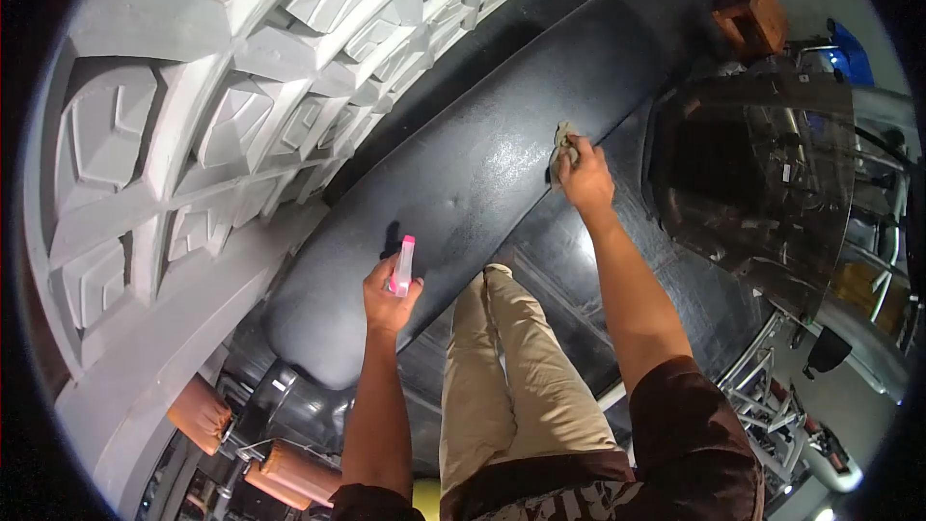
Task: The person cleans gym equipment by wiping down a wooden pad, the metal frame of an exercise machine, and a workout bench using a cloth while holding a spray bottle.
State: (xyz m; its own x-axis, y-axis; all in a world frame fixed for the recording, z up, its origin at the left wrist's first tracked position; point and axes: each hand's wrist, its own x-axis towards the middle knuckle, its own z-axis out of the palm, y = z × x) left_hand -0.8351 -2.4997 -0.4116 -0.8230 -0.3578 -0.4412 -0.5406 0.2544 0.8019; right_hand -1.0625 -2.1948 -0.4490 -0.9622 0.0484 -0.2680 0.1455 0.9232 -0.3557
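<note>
A long black padded bench [444, 198] with rounded ends runs diagonally in front of me. Part of its surface shines as if wet. My left hand [388, 294] is wrapped round a spray bottle [403, 265] with a pink top and a clear body, held above the nearer half of the bench. Farther along, my right hand [585, 174] is closed on a crumpled greyish cloth [561, 150], which lies against the bench near its right edge. The palm side of both hands is hidden.
A white wall with raised geometric panels [231, 121] rises on the left. To the right stands a dark see-through panel [752, 183] before metal gym equipment [878, 270]. A brown wooden box [750, 17] is at the far right; brown padded rollers [294, 473] are lower left.
</note>
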